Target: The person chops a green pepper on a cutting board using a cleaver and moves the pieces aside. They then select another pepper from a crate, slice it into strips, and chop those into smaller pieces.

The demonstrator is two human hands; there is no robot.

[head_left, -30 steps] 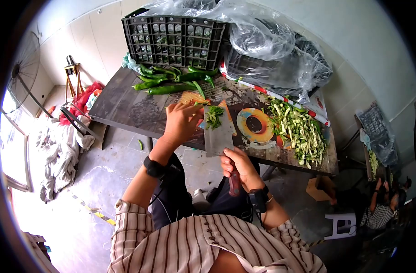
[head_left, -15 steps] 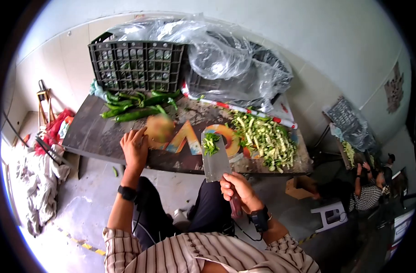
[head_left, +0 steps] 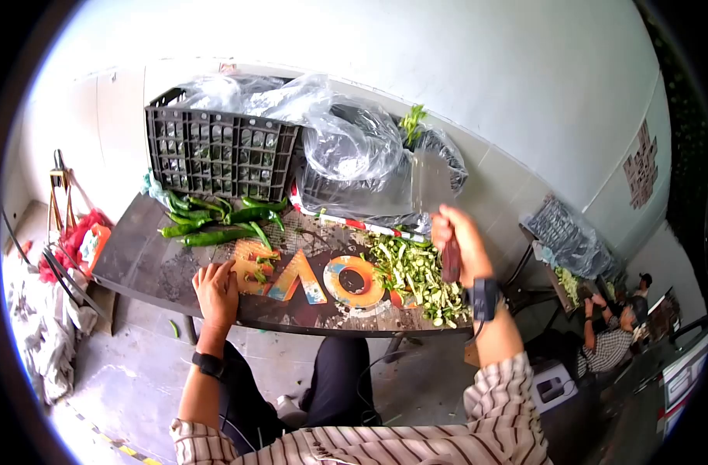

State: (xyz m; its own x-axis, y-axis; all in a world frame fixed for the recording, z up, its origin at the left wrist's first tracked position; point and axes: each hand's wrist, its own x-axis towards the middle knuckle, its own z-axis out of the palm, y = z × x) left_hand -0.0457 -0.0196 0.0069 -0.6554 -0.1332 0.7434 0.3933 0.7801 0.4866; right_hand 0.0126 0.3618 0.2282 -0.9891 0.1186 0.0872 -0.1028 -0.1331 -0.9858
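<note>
My right hand point(head_left: 464, 244) is wrapped round the dark handle of a cleaver point(head_left: 433, 182), whose blurred blade points up in front of the plastic-covered crate. Green cut pieces point(head_left: 412, 124) show just beyond the blade's top left. My left hand point(head_left: 216, 294) lies at the table's near edge, fingers slightly bent, holding nothing visible. Small green bits point(head_left: 261, 271) lie beside it on painted orange marks. Whole green peppers point(head_left: 214, 221) rest farther back on the left. A pile of chopped pepper point(head_left: 424, 283) covers the right end of the table point(head_left: 149, 252).
A black crate point(head_left: 218, 155) stands at the back left. Clear plastic point(head_left: 354, 147) drapes over another crate beside it. Red netting point(head_left: 71, 248) and pale cloth point(head_left: 60, 325) lie at far left. At far right, a person point(head_left: 610, 341) works at another table, near a stool point(head_left: 551, 387).
The cleaver and my right hand have gone up and to the right, toward the covered crate. The green pieces have left the blade's face. The view has shifted; small bits now show near my left hand.
</note>
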